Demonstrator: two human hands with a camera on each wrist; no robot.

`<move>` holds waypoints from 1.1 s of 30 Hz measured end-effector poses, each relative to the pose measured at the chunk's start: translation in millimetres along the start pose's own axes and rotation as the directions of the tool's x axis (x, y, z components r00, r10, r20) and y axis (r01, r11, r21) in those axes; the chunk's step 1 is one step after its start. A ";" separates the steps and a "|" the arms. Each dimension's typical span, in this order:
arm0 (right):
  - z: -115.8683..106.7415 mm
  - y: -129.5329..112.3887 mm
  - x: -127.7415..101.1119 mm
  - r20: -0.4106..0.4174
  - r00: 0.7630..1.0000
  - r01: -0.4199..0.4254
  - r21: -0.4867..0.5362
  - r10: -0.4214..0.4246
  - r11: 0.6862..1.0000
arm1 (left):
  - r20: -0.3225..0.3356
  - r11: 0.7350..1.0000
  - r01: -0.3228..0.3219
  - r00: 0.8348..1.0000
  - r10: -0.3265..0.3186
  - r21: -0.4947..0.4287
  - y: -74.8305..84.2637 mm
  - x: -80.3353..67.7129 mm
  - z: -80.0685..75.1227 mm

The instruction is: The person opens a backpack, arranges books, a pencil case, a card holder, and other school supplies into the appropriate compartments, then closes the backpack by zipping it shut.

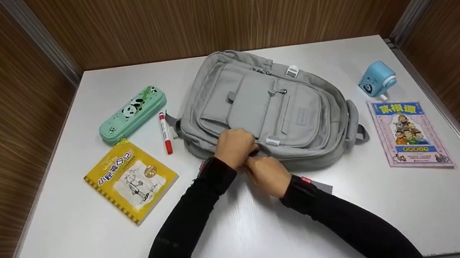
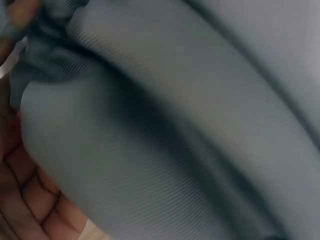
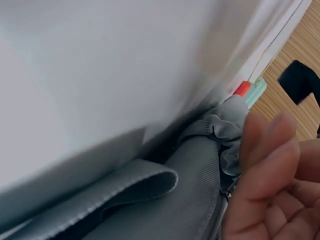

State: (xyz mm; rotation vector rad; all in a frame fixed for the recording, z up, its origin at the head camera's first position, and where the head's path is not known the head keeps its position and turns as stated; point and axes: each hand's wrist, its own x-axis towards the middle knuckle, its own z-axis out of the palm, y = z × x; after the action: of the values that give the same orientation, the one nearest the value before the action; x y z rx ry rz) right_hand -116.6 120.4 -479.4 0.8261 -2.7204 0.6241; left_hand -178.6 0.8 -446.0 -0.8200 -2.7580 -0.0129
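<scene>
A grey backpack [image 1: 270, 102] lies tilted on the white table, its front pockets and zips facing up. At its near edge my left hand [image 1: 234, 143] grips the fabric with curled fingers. In the left wrist view, the fingers [image 2: 40, 200] lie behind a fold of grey cloth. My right hand [image 1: 267, 174] is close beside the left, its fingertips together at the same edge. Bunched fabric [image 3: 227, 125] and a stretch of zip [image 3: 220, 215] show by the right fingers [image 3: 270, 170] in the right wrist view. The fingertips' exact hold is hidden.
To the left lie a green panda pencil case [image 1: 133, 114], a red-and-white marker [image 1: 165, 134] and a yellow book [image 1: 132, 181]. A light-blue panda-printed object with a white knob [image 1: 376, 78] and a pink book [image 1: 411, 134] are at right. A grey strap end [image 1: 323, 186] shows near the right wrist.
</scene>
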 end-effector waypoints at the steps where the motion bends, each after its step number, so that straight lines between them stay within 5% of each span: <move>1: 0.9 -0.6 0.7 0.013 1.000 -0.004 0.003 0.004 1.000 | 0.005 1.000 -0.008 1.000 0.008 -0.004 -0.8 0.4 -0.5; 8: -8.6 5.4 -5.8 0.099 0.995 -0.010 0.082 0.002 0.997 | -0.011 0.999 -0.013 1.000 0.013 -0.048 -6.7 -6.3 2.1; 12: -36.4 17.4 -16.5 0.166 0.986 -0.054 0.189 0.022 0.981 | -0.039 0.987 0.016 0.999 -0.023 -0.159 -7.6 -17.6 3.7; 17: -81.4 43.4 -18.8 0.129 0.988 -0.113 0.284 0.079 0.952 | -0.100 0.968 0.025 0.994 -0.052 -0.251 1.0 -32.1 2.6; 22: -104.7 100.3 -10.3 0.120 0.977 -0.192 0.149 0.175 0.970 | -0.145 0.981 0.013 0.989 -0.041 -0.192 17.4 -40.0 6.1; 27: -113.1 160.1 -11.4 0.229 0.930 -0.290 -0.031 0.289 0.957 | -0.230 0.989 0.012 0.972 -0.046 -0.147 21.0 -39.1 16.9; 33: -107.6 173.9 -19.2 0.291 0.884 -0.358 -0.077 0.365 0.930 | -0.182 0.988 0.026 0.982 -0.054 -0.153 15.6 -38.8 18.6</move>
State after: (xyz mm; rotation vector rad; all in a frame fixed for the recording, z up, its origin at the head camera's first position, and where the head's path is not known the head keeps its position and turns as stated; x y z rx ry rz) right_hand -190.4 309.5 -448.3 0.4331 -3.1937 0.5760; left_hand -143.6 -5.3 -474.8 -0.7583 -2.6199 -0.2937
